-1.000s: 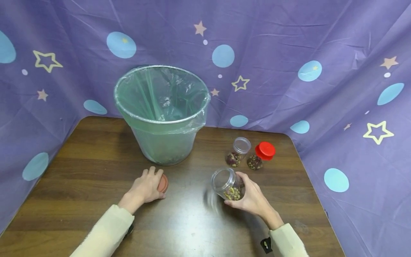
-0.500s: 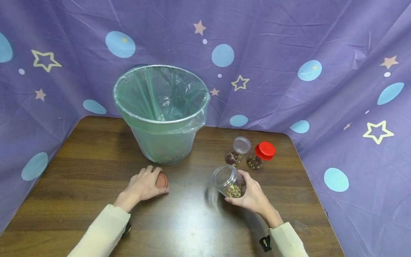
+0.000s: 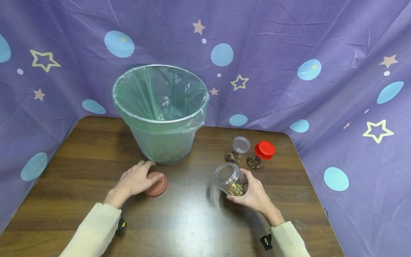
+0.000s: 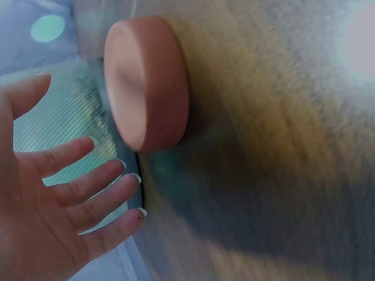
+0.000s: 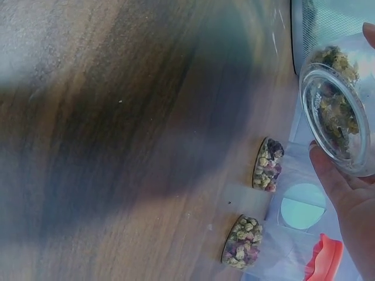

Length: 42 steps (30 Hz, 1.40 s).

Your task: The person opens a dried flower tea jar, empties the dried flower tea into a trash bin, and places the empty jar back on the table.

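A reddish-brown round lid (image 3: 157,187) lies on the table left of centre. Just left of it is my left hand (image 3: 133,180), its thumb over the lid in the head view. The left wrist view shows this hand (image 4: 64,205) with fingers spread, apart from the lid (image 4: 158,88). My right hand (image 3: 255,196) grips a clear, lidless jar (image 3: 226,175), tilted with its mouth to the upper left. Dried yellow and dark flower bits show inside it; in the right wrist view the jar's base (image 5: 337,120) faces the camera.
A mesh bin (image 3: 162,142) with a green liner stands at the back. Behind the right hand are a clear-topped jar (image 3: 237,150) and a red-lidded jar (image 3: 264,150), both with dried flowers. A purple patterned cloth (image 3: 266,46) bounds the table.
My left hand has let go of the lid and drawn back to the left, leaving the lid in fuller view. The right hand's jar has shifted slightly right and up.
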Available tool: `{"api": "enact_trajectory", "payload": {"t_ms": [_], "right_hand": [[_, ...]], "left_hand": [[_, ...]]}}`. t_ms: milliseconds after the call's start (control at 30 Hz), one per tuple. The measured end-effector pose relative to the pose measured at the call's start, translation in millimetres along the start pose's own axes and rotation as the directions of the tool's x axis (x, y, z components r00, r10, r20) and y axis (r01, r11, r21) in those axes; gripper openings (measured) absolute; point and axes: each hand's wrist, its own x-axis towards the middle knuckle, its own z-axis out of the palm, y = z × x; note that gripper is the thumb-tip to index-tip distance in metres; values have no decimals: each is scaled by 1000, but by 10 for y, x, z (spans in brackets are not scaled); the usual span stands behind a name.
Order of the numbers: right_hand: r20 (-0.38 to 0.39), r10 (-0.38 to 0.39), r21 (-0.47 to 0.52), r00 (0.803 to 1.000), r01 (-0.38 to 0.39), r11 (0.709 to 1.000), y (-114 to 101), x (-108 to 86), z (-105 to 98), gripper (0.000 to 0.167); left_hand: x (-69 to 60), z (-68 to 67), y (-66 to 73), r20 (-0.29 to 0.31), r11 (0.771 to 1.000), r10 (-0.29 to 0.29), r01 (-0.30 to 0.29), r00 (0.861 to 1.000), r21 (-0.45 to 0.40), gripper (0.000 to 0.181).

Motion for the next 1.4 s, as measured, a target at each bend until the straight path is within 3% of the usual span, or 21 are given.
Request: {"api": "enact_trajectory", "payload": {"t_ms": [167, 367, 900, 1067, 1167, 1400], "right_hand": [[-12, 6, 3, 1000, -6, 1000, 11, 10, -19, 93], [-29, -39, -4, 999, 39, 999, 20, 48, -41, 92], [-45, -40, -17, 998, 39, 999, 30, 148, -186, 93], [-45, -42, -23, 998, 41, 999, 9, 182, -217, 94], [-41, -40, -28, 998, 39, 999, -3, 204, -241, 94], [-29, -25, -26, 999, 24, 999, -10, 244, -283, 94]], "left_hand": [[15, -109, -54, -28, 999, -14, 13, 1000, -34, 63], [25, -261, -131, -38, 997, -34, 32, 999, -69, 55], [68, -662, -274, -32, 980, -74, 67, 997, -185, 61], [109, -804, -300, -18, 964, -120, 113, 993, -240, 65], [141, -892, -337, -27, 938, -166, 149, 986, -314, 70], [223, -1134, -355, -129, 787, -245, 119, 961, -606, 71]]}}
